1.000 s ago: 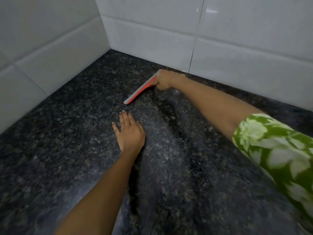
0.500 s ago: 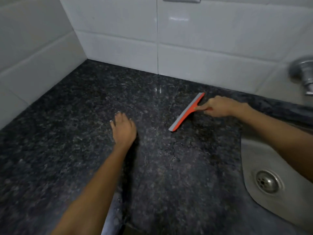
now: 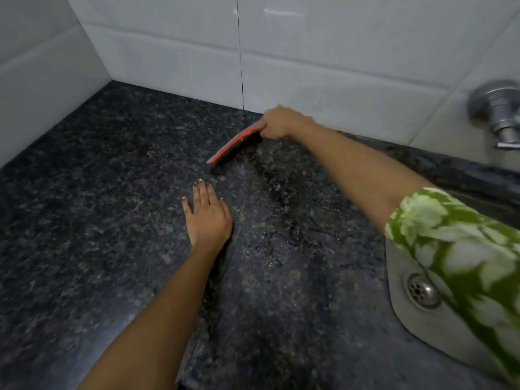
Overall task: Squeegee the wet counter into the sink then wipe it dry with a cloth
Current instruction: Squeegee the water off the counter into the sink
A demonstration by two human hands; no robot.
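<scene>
Nearest to us, our left forearm runs up from about 7 o'clock to our left hand (image 3: 207,218), which lies flat on the dark speckled bench (image 3: 84,220) near the middle of the view, fingers (image 3: 200,192) released and straight, pressing lightly as a brace. Just to its right, toward 4 o'clock from the hand, thin trails and beads of water (image 3: 274,243) sit on the stone. At 4 o'clock in the view the steel sink (image 3: 405,311) shows its rim and drain (image 3: 423,291), partly hidden by our green floral sleeve (image 3: 455,249).

Further out, at about 12 o'clock, our right hand (image 3: 281,122) is clenched round the handle end of the orange squeegee (image 3: 233,144), close to the tiled wall (image 3: 309,66). The blade slants down toward 7 o'clock, and its lower edge seems to meet the bench, though blur keeps us from being sure. A tap (image 3: 498,114) juts from the wall at 2 o'clock.

We judge the squeegee step is in hand, at the start of a stroke at the back of the bench. The next move calls for firm, even pressure and a pull toward 4 o'clock, sweeping the water over the rim into the sink. No cloth is in view, so drying is not yet begun.
</scene>
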